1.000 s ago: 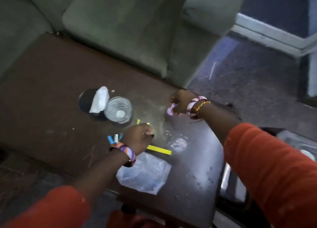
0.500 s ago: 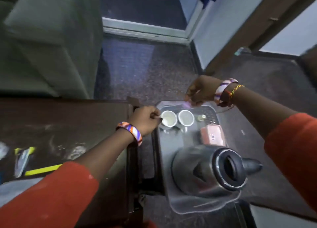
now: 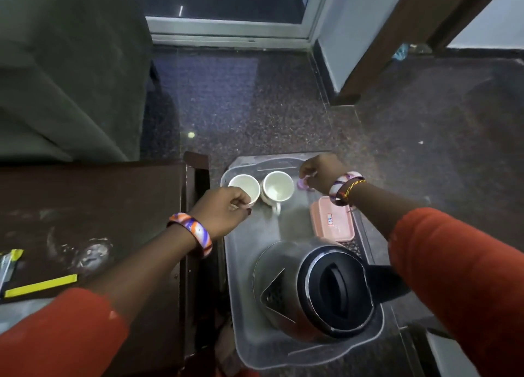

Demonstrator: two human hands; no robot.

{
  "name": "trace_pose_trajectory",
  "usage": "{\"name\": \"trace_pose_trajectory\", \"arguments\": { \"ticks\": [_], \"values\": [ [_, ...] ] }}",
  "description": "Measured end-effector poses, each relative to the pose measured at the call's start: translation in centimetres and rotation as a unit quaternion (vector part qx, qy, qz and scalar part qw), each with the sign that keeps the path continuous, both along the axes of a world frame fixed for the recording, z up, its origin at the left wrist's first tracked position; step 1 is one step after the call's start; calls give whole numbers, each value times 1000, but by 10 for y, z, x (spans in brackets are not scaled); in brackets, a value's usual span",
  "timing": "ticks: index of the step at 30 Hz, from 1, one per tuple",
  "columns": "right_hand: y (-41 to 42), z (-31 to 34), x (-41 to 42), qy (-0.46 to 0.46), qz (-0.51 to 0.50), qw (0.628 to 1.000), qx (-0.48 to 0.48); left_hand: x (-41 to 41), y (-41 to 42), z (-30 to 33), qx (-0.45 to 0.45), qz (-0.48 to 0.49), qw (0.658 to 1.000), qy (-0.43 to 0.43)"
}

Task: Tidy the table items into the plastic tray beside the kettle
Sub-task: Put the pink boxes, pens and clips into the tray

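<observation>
A clear plastic tray [image 3: 243, 291] sits on the floor right of the dark table [image 3: 93, 203]. It holds a steel kettle [image 3: 317, 288], two white cups [image 3: 276, 188] and a pink box [image 3: 333, 223]. My right hand [image 3: 320, 172] holds a small purple item [image 3: 302, 184] low over the tray's far end, beside the right cup. My left hand [image 3: 224, 210] hovers with curled fingers at the left cup [image 3: 244, 186], pinching something small and pale that I cannot make out.
Yellow sachets [image 3: 39, 286] and a clear bag [image 3: 17, 311] lie on the table at the left edge, near a wet patch [image 3: 90, 256]. A grey armchair [image 3: 71, 70] stands behind the table. Dark carpet [image 3: 255, 104] and a door frame [image 3: 397, 36] lie beyond the tray.
The view has swung from the table to the tray. Both hands have moved right from the table and lowered over the tray's far end, the right one still carrying the purple item.
</observation>
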State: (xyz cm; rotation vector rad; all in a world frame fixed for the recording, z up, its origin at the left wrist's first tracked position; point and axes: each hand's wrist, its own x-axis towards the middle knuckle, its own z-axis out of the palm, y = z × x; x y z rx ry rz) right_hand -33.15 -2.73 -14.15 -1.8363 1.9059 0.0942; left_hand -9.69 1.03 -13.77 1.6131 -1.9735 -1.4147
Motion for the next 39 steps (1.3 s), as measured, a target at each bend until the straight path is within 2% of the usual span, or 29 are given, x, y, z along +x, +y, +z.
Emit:
{"name": "trace_pose_trajectory", "arguments": {
  "ticks": [11,15,20,24,28,33,35,37,39],
  "values": [
    [-11,-29,6,44,17,999,10,32,0,-21,36,56,998,-4],
    [-16,-10,6,61,29,998,12,49,1,-19,32,74,997,6],
    [-28,46,44,71,31,995,-65,96,4,-23,77,144,986,17],
    [-33,74,117,40,62,994,-86,158,12,-35,114,222,968,29],
    [-37,71,215,-13,109,992,-62,236,24,-57,116,318,941,9],
    [-29,19,351,-60,165,984,-8,343,51,-68,98,352,921,-136],
    [-11,-8,406,-79,203,976,30,380,59,-78,92,338,914,-204],
    [10,-40,451,-95,235,963,87,404,61,-89,89,310,915,-243],
    [33,-70,485,-92,265,950,134,417,61,-100,78,333,904,-257]
  ]
}}
